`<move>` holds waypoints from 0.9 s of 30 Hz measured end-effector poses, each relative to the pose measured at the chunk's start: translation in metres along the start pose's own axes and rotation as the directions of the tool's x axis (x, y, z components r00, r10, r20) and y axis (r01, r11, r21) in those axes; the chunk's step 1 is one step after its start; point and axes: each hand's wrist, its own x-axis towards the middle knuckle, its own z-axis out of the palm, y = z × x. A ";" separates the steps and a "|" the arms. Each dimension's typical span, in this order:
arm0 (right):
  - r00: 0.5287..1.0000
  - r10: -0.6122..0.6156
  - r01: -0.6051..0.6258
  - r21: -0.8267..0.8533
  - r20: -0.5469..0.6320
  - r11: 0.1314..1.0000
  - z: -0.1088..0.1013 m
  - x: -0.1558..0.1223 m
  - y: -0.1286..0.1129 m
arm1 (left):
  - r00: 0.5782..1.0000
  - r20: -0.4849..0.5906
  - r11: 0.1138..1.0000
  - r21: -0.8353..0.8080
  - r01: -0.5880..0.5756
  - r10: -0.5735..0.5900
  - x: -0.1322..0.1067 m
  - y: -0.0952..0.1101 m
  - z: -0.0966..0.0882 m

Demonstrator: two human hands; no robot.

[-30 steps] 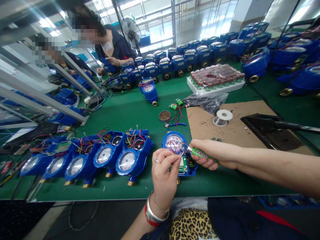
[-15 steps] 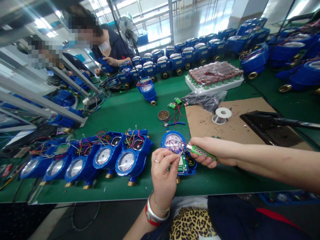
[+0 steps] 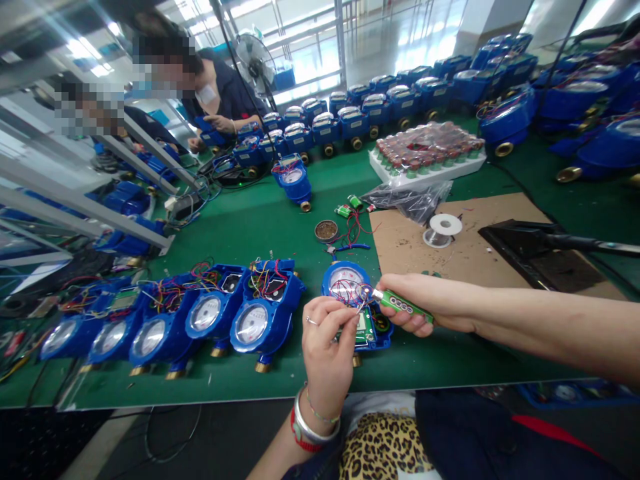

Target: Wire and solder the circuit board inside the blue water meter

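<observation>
A blue water meter [image 3: 350, 287] with its cover off lies on the green table [image 3: 265, 227] in front of me, thin red wires looped over its dial. My left hand [image 3: 327, 350] is closed in a pinch on those wires at the meter's near side. My right hand [image 3: 425, 307] is wrapped around a green cylindrical battery [image 3: 400, 304], its tip held against the wires above the meter's circuit board [image 3: 363, 330].
Several open blue meters [image 3: 200, 313] with coloured wiring stand in a row to the left. A cardboard sheet [image 3: 450, 257] holds a solder spool [image 3: 440, 229] and a black soldering stand [image 3: 540, 257]. Two people work at the far left beside more meters [image 3: 350, 120]. A tray of capped parts [image 3: 425, 157] sits behind.
Both hands stay on the meter with hardly any shift. The view has drifted slightly.
</observation>
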 end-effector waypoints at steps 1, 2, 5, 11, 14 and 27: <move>1.000 0.002 -0.002 -0.001 0.000 1.000 0.000 0.000 0.000 | 1.000 0.000 1.000 -0.001 0.001 -0.001 0.000 0.000 0.000; 1.000 0.005 -0.005 -0.001 -0.001 1.000 0.000 0.000 0.000 | 1.000 0.000 1.000 -0.002 0.000 0.000 0.000 0.000 0.000; 1.000 0.017 -0.017 0.002 0.006 1.000 0.001 -0.001 -0.001 | 1.000 0.004 1.000 0.000 -0.002 0.002 0.000 -0.001 0.001; 1.000 0.017 -0.016 -0.004 0.015 1.000 0.004 -0.003 -0.001 | 1.000 0.000 1.000 0.002 0.002 -0.002 0.000 0.000 0.001; 1.000 0.014 -0.014 0.000 0.022 1.000 0.004 -0.005 0.000 | 1.000 -0.004 1.000 0.001 0.001 -0.001 0.000 0.000 0.000; 0.999 0.017 -0.017 0.000 0.043 1.000 0.007 -0.007 0.000 | 1.000 0.002 1.000 -0.014 0.008 -0.008 0.002 0.001 0.001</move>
